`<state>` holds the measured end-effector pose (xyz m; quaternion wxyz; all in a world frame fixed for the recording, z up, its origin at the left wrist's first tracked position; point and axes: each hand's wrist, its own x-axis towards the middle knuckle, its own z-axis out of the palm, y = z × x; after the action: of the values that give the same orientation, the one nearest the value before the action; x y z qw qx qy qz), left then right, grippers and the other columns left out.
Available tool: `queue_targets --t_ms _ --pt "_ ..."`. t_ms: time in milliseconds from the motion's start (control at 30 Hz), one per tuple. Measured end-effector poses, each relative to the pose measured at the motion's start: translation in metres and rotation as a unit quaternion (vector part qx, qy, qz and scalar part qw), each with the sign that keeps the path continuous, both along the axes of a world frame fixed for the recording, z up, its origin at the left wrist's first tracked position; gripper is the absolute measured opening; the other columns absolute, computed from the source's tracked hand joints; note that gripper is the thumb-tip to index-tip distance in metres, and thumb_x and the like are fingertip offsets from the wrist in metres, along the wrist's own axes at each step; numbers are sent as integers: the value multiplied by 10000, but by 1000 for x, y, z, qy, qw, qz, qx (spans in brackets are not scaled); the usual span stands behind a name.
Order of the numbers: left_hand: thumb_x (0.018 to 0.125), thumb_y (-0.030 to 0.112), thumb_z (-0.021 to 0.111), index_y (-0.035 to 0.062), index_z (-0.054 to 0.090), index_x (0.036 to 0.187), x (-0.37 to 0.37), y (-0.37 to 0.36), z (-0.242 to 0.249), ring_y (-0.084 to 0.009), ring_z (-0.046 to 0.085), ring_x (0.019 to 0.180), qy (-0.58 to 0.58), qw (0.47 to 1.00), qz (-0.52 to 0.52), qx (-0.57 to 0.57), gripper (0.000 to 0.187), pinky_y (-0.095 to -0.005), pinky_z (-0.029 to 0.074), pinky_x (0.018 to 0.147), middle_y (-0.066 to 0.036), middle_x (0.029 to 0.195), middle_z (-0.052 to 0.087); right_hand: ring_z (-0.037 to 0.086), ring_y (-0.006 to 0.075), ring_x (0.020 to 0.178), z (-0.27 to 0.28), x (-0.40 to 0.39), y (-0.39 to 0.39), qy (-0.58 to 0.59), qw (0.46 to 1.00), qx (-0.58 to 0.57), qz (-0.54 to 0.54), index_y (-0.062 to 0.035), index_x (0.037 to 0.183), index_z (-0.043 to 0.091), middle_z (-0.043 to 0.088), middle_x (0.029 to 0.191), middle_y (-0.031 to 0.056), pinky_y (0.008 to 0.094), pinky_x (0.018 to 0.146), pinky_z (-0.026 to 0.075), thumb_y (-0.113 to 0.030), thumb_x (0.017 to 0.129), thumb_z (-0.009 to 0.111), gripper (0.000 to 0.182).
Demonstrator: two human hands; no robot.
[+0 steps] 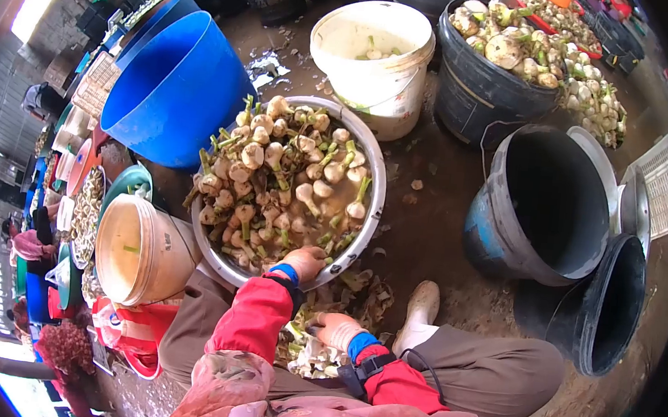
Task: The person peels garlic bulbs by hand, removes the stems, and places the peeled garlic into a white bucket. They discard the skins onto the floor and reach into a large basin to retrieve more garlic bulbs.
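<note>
A wide round basin (373, 172) holds many bulbs with short green stems (275, 156), lying in brownish water. My left hand (304, 262) is at the basin's near edge, over the bulbs, its fingers bent down; whatever they hold is hidden. Lower and to the right, my right hand (333, 330) is above a pile of peeled skins (313, 356) between my legs. Its fingers are curled and pressed together at the left end, and I cannot make out what is in them. Both wrists have blue bands and red sleeves.
A blue tub (177, 91) stands behind left, a white bucket (392, 94) behind the basin. At right are a dark bucket (545, 203), a black bucket (607, 312) and a heaped black tub (479, 94). A cream bucket (163, 253) is at left; other people sit far left.
</note>
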<state>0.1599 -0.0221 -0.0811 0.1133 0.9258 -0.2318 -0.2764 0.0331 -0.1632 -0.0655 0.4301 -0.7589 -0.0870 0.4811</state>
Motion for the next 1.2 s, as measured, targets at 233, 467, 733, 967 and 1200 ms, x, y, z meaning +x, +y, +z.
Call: queue_targets --t_ms 233,467,733,967,1200 --pt "726 389 708 101 623 1128 -3 11 32 -197 636 868 257 894 360 -73 502 -311 486 785 -72 981 670 608 236 852 -26 -3 -1 -77 944 82 -309 -125 1096 632 662 943 124 310 795 464 -187 821 602 283" --pt "793 184 686 59 621 1052 -18 14 4 -87 577 693 216 803 433 -347 295 -210 443 561 -27 813 632 577 91 863 -34 -1 0 -84 818 208 -530 -30 1100 620 649 948 22 230 806 457 90 800 559 329" --pt "709 -13 699 -11 489 1236 -110 -7 108 -119 576 856 182 785 393 -443 567 -245 479 773 -33 984 588 555 136 1033 21 7 0 -6 783 368 -501 13 1248 510 602 1134 87 246 896 427 107 816 547 443" --pt "591 87 764 138 597 1148 -150 -22 94 -287 598 934 -160 935 289 -127 583 -344 484 820 -155 1027 575 605 216 999 0 -4 10 -127 882 190 -413 -65 1252 528 627 1096 174 286 882 437 -47 821 548 432" --pt "710 16 721 -39 472 1252 -147 9 97 -139 537 1007 203 665 481 -534 599 -278 451 866 -69 1139 562 567 130 1005 24 4 -9 125 808 412 -401 22 1244 515 606 1135 65 251 885 440 51 816 546 430"
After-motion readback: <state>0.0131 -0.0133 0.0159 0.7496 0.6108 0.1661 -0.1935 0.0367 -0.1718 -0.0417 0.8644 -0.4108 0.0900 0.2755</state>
